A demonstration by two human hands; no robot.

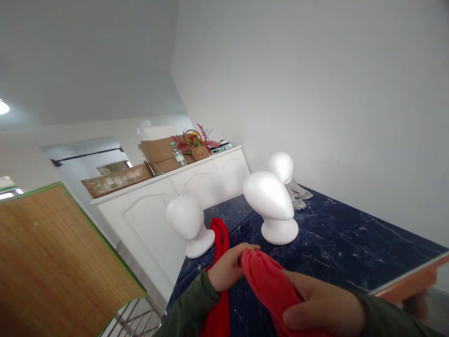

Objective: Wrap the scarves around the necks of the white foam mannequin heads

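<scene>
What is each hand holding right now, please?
Left hand: closed on the red cloth.
Right hand: closed on the same red cloth.

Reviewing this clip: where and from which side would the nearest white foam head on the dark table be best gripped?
Probably the narrow neck of the foam head, just above its flared base, fingers coming in from the person's side. The dome above is wide, smooth and tilted, so it offers less hold.
</scene>
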